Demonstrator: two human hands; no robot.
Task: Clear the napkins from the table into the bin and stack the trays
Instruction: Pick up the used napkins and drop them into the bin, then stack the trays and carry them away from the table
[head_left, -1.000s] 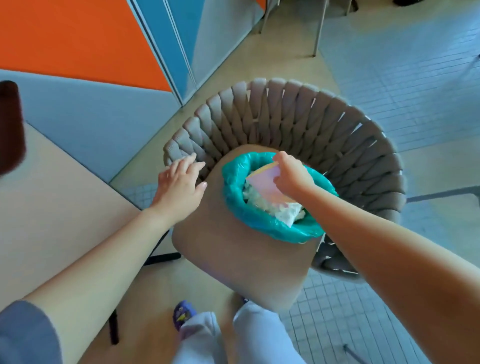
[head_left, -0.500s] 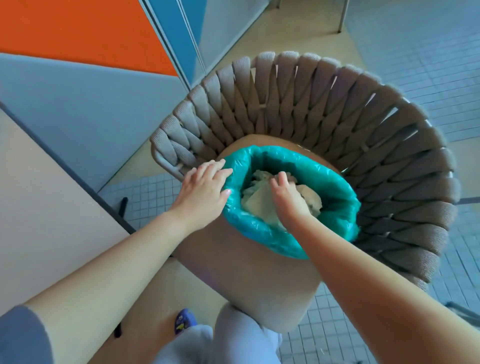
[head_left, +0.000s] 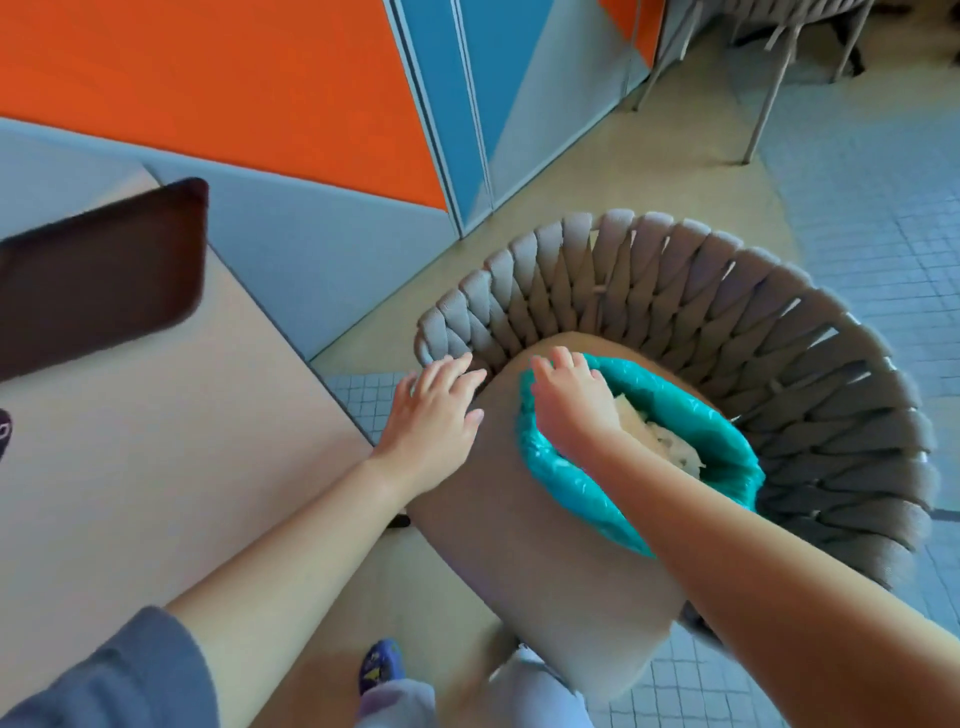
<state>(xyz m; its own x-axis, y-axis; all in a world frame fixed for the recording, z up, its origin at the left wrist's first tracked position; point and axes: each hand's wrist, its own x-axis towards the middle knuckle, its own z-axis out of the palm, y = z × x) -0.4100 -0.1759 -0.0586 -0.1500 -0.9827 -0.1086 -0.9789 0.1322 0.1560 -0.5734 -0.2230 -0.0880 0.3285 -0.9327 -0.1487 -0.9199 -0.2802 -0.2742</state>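
The bin (head_left: 644, 467), lined with a teal bag, stands on the seat of a woven-back chair (head_left: 545, 545), toward the seat's back edge. Crumpled white napkins (head_left: 654, 436) lie inside it. One second ago the right hand (head_left: 571, 400) held a pale napkin at the bin's mouth; half a second ago it was pressed down among the contents. It now lies over the near-left rim, fingers spread and straight, holding nothing. The napkin is therefore judged delivered.

The left hand (head_left: 431, 410) rests flat at the seat's left edge, fingers extended and lightly apart, touching the chair's woven back; it has kept to that spot throughout.

The view has swung left, bringing in the table (head_left: 156, 441) and a dark brown tray (head_left: 98, 275) at its far edge. Only a purple object (head_left: 2, 431) otherwise shows on the table's visible part, at its left edge. Stacking the trays is judged the outstanding step.
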